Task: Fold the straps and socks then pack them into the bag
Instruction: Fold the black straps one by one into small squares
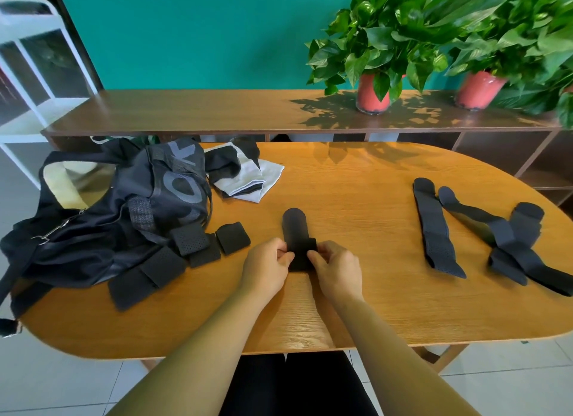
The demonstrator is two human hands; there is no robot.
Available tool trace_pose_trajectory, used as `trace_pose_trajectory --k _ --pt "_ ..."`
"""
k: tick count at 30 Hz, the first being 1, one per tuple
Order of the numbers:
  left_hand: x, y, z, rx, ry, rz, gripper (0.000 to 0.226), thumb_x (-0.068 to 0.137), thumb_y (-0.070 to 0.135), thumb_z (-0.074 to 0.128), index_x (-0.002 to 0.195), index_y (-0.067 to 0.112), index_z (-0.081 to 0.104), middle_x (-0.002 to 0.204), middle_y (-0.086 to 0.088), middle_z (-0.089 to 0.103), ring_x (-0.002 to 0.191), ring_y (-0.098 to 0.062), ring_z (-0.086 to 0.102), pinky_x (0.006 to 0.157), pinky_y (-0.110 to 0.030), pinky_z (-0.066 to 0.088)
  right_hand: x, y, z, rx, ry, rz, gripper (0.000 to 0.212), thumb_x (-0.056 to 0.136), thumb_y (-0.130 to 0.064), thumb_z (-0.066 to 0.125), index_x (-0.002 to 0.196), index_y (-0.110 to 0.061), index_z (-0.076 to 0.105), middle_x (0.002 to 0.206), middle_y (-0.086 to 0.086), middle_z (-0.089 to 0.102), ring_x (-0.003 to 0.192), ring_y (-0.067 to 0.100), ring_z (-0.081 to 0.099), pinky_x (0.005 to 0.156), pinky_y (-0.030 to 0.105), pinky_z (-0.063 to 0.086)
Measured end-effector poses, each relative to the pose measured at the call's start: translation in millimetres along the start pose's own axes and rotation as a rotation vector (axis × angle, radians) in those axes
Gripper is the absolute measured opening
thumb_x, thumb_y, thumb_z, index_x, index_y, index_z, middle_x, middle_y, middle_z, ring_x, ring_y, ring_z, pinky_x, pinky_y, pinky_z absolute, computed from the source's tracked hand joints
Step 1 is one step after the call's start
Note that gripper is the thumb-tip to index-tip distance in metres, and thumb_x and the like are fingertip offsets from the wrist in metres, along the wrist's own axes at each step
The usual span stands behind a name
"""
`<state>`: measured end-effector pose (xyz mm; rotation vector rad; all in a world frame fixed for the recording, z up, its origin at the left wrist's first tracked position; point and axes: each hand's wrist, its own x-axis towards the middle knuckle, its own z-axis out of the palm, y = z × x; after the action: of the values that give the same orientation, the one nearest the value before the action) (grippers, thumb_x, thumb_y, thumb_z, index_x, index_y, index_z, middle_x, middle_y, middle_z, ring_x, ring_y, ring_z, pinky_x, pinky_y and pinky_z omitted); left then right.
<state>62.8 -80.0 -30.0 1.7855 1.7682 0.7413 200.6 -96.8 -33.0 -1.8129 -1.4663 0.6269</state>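
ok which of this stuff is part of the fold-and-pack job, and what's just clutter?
Job: strap being folded, pinched by left hand and right hand; folded straps; unfolded straps; socks; bag.
Lying about: potted plants; wooden sideboard; white shelf.

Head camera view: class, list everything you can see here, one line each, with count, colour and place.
table: one, orange-brown wood, rounded, in front of the person
bag: one, black, open, left end of the table
folded straps: about five, black, at the bag's near side
half-folded strap: one, black, table centre
flat straps: three or so, black, some overlapping, right end
socks: small pile, grey-white and black, behind the bag
sideboard: one, dark brown, behind the table
potted plants: two, green in red pots, on the sideboard
shelf unit: one, white, far left
left hand: pinches the half-folded strap's left edge
right hand: pinches its right edge
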Motion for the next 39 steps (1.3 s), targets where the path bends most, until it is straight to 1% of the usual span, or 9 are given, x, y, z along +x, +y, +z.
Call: trace_pose_trajectory --k 5,14,17,21,26,31,35,38,39 --pt "8 3 1 0.089 0.005 -0.053 0.016 0.094 0.033 0.057 0.099 0.019 0.062 0.093 0.001 0.066 0.085 -0.017 0.061 0.075 -0.037 0.055 4 -7 0 -0.062 -0.002 0.036 0.018 0.09 -0.028 0.059 0.101 -0.017 0.068 0.087 0.004 0.07 0.08 0.022 0.062 0.067 0.032 0.052" --pt "11 4 6 0.157 0.026 -0.064 0.018 0.093 0.031 0.059 0.092 0.015 0.066 0.083 -0.001 0.065 0.075 -0.017 0.061 0.06 -0.031 0.05 9 -9 9 -0.198 0.008 0.074 0.023 0.091 -0.038 0.055 0.1 -0.022 0.07 0.09 0.004 0.067 0.082 0.022 0.061 0.069 0.031 0.052" --pt "10 3 5 0.14 0.043 -0.067 0.018 0.092 0.031 0.06 0.09 0.014 0.067 0.079 0.0 0.064 0.072 -0.016 0.06 0.062 -0.033 0.053 10 -8 12 -0.228 0.014 0.08 0.024 0.092 -0.04 0.054 0.099 -0.023 0.07 0.092 0.005 0.066 0.081 0.023 0.061 0.067 0.029 0.049" --pt "8 1 5 0.092 0.092 -0.044 0.021 0.092 0.028 0.062 0.104 0.012 0.066 0.093 -0.003 0.068 0.083 -0.017 0.063 0.071 -0.034 0.055 12 -11 10 -0.281 0.009 0.069 0.024 0.092 -0.037 0.054 0.095 -0.02 0.07 0.09 0.005 0.066 0.082 0.023 0.06 0.064 0.028 0.046" --pt "2 -4 7 0.037 0.107 0.053 0.035 0.092 0.026 0.062 0.125 0.017 0.062 0.108 0.0 0.068 0.093 -0.014 0.063 0.074 -0.024 0.048 16 -18 8 -0.377 -0.005 0.081 0.025 0.091 -0.035 0.054 0.089 -0.016 0.069 0.085 0.005 0.068 0.08 0.025 0.062 0.071 0.031 0.051" --pt "-5 -4 3 0.138 -0.015 0.187 0.033 0.096 0.03 0.055 0.128 0.023 0.062 0.121 0.006 0.053 0.098 -0.015 0.057 0.08 -0.032 0.049 18 -22 10 -0.409 0.007 0.114 0.025 0.089 -0.035 0.056 0.082 -0.015 0.068 0.082 0.005 0.066 0.085 0.026 0.061 0.072 0.031 0.05" --pt "-1 0 -5 0.384 -0.127 0.306 0.043 0.094 0.041 0.054 0.133 0.022 0.056 0.133 0.009 0.042 0.118 -0.015 0.043 0.088 -0.031 0.044 14 -16 9 -0.476 0.052 0.027 0.028 0.088 -0.04 0.057 0.098 -0.017 0.068 0.101 0.004 0.058 0.106 0.023 0.049 0.072 0.031 0.044" --pt "2 0 -12 0.47 -0.16 0.362 0.047 0.093 0.044 0.055 0.135 0.022 0.055 0.14 0.01 0.04 0.124 -0.017 0.038 0.093 -0.032 0.042 12 -6 6 -0.35 0.052 0.003 0.031 0.086 -0.039 0.059 0.108 -0.018 0.065 0.107 0.002 0.056 0.106 0.021 0.048 0.072 0.031 0.045" --pt "4 -1 -13 0.483 -0.166 0.383 0.046 0.094 0.043 0.054 0.134 0.021 0.055 0.141 0.01 0.041 0.125 -0.017 0.039 0.095 -0.033 0.042 10 -2 4 -0.296 0.058 -0.058 0.033 0.085 -0.036 0.059 0.112 -0.018 0.064 0.109 0.001 0.057 0.106 0.02 0.048 0.074 0.032 0.046"
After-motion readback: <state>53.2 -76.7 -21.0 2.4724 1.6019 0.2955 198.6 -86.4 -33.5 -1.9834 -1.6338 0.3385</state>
